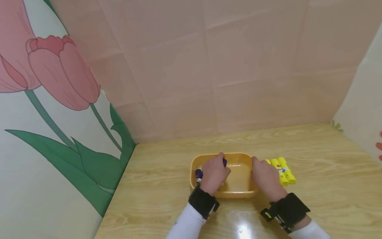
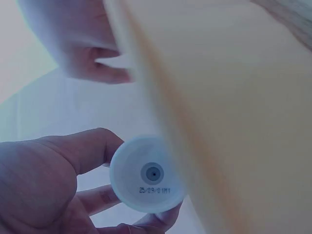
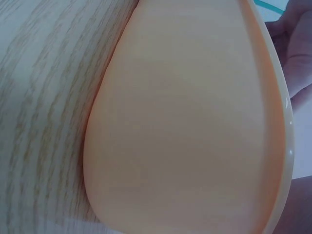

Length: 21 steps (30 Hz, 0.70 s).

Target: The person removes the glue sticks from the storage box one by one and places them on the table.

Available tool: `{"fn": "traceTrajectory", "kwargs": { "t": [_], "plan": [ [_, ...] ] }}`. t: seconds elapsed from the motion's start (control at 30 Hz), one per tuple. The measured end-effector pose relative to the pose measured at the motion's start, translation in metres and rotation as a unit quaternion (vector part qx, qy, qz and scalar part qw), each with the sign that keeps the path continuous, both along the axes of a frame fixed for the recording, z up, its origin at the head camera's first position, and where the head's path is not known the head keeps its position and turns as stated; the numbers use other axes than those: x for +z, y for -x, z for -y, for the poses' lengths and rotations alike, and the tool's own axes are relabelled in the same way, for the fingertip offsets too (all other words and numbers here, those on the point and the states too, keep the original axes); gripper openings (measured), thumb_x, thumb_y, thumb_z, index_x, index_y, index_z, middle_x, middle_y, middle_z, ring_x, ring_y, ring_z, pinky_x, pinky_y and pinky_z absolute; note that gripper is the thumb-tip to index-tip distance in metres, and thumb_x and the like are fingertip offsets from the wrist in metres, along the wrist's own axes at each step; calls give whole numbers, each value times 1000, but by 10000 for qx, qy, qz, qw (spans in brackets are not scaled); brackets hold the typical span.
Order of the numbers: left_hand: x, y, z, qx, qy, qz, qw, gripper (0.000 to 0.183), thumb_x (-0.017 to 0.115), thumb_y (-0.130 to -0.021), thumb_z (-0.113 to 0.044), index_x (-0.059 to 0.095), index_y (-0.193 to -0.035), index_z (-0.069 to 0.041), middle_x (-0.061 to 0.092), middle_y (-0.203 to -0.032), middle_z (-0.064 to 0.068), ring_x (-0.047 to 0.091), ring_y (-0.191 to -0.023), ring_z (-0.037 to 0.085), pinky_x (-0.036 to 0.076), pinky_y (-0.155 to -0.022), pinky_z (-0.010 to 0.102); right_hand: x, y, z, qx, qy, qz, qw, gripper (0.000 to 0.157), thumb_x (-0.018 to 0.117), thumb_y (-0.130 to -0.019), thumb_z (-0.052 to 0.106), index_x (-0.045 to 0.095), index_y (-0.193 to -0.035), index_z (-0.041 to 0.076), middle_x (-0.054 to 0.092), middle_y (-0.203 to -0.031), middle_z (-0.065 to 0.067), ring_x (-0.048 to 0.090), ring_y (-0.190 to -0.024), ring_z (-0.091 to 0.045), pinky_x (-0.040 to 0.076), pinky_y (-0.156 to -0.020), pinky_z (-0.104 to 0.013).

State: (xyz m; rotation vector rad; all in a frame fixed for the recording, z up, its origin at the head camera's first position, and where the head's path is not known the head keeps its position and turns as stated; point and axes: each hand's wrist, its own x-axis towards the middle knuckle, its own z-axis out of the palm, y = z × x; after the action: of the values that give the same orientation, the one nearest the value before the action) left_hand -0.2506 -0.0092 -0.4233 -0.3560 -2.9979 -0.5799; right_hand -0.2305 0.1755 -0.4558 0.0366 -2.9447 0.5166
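An orange-yellow plastic tray (image 1: 238,195) stands on the wooden table. My left hand (image 1: 214,174) is over its left half, fingers curled round a glue stick (image 2: 130,170). The stick's round white base, printed with a date code, faces the camera in the left wrist view; its dark blue end (image 1: 225,162) shows past the fingers in the head view. Another dark-blue-ended stick (image 1: 198,174) lies at the tray's left end, partly hidden by that hand. At the opposite end, my right hand (image 1: 265,177) grips the tray's rim.
Several yellow sticks (image 1: 287,171) lie side by side on the table (image 1: 155,196), just right of the tray and partly behind the right hand. A pinkish sheet (image 1: 238,73) rises behind the table. A wall with painted tulips (image 1: 64,73) borders the left side.
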Motion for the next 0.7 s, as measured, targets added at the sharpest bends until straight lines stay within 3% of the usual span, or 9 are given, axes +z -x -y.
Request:
{"fn": "traceTrajectory", "kwargs": {
  "t": [0.2, 0.7],
  "plan": [
    [19, -16, 10, 69, -140, 26, 9999, 40, 73, -84, -25, 62, -122, -17, 63, -79, 0, 52, -60, 14, 37, -48, 28, -1, 0, 1, -16, -16, 93, 10000, 18, 61, -87, 0, 54, -102, -8, 56, -70, -17, 55, -59, -28, 44, -43, -39],
    [48, -37, 49, 483, -568, 296, 9968, 37, 72, -87, -26, 61, -122, -17, 70, -95, 3, 61, -73, 16, 48, -61, 32, 0, 2, 1, -67, 23, 240, 9997, 16, 57, -89, 0, 53, -102, -8, 57, -72, -19, 56, -59, -30, 44, -44, -42]
  ]
}}
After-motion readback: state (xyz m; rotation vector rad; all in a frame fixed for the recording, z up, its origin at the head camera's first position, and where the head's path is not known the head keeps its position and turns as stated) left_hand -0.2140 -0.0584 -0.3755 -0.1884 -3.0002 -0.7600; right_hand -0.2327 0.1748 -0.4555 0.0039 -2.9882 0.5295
